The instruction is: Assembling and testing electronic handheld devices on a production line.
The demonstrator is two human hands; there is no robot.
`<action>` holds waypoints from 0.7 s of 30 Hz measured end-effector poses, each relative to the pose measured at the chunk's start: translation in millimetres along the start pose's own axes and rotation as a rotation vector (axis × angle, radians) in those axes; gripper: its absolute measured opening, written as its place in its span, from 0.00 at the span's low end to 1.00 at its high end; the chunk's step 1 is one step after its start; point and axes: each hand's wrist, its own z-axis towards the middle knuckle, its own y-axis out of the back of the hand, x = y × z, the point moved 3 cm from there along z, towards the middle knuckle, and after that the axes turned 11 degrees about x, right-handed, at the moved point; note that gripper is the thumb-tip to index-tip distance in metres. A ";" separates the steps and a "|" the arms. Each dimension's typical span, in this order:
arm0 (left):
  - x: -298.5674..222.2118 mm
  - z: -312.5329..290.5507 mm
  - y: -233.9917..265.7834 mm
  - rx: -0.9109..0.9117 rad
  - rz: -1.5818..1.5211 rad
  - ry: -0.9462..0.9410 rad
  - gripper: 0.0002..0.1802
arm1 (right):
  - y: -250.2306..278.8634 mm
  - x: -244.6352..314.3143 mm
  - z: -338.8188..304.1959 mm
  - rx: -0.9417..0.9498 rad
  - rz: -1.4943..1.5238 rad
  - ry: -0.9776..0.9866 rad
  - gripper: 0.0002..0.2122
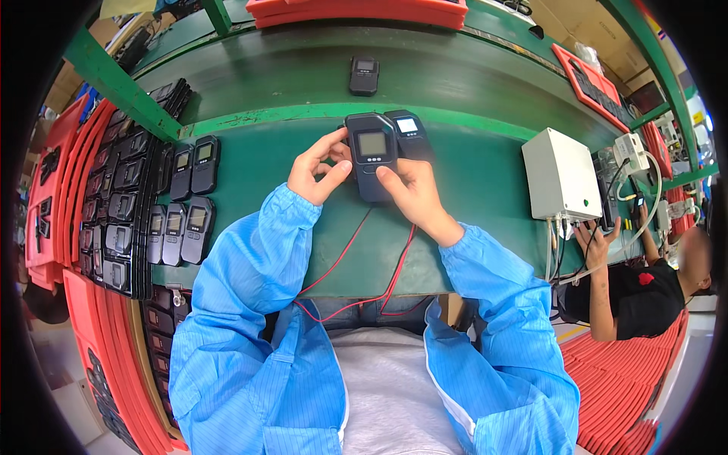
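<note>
A black handheld device (371,145) with a grey screen and small buttons is held upright over the green bench. My right hand (415,193) grips its lower right side, thumb on the front below the buttons. My left hand (321,165) is closed at its left edge, with curled fingers and thumb tip against the side. Just behind it, on the right, a second similar device (409,129) shows a lit white screen; its lower part is partly covered. Thin red wires (396,277) run from beneath my hands over the bench's near edge; their upper ends are hidden.
Several like devices (197,230) lie at the left, beside black trays (125,205) of more units. One device (364,76) stands on the far ledge. A white box (560,174) with cables is at the right, near a co-worker's hands (595,246). Red trays (629,371) are stacked lower right.
</note>
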 end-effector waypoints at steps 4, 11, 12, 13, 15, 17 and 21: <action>-0.2 -0.7 -0.8 0.001 0.020 0.015 0.31 | 1.2 -3.2 -1.0 0.024 -0.029 -0.014 0.13; -0.9 -1.7 -0.1 0.000 0.061 0.002 0.31 | -0.8 -0.2 -1.3 0.058 -0.057 -0.039 0.13; -1.4 -1.4 -0.6 -0.001 0.066 -0.001 0.31 | -2.6 -0.1 -0.9 0.031 -0.009 -0.023 0.13; -1.2 -0.7 -1.2 0.000 0.067 -0.001 0.31 | -4.3 -0.2 -0.5 0.004 0.038 -0.008 0.13; -1.2 0.8 -3.0 -0.014 0.080 -0.017 0.31 | -3.0 -1.3 -0.3 -0.026 0.084 0.006 0.13; -0.9 1.2 -4.2 -0.016 0.084 -0.027 0.31 | 3.2 -5.1 0.8 -0.008 0.001 -0.075 0.13; 1.2 1.1 -3.7 -0.024 0.138 -0.027 0.30 | 6.2 -4.1 3.4 0.003 -0.124 -0.103 0.14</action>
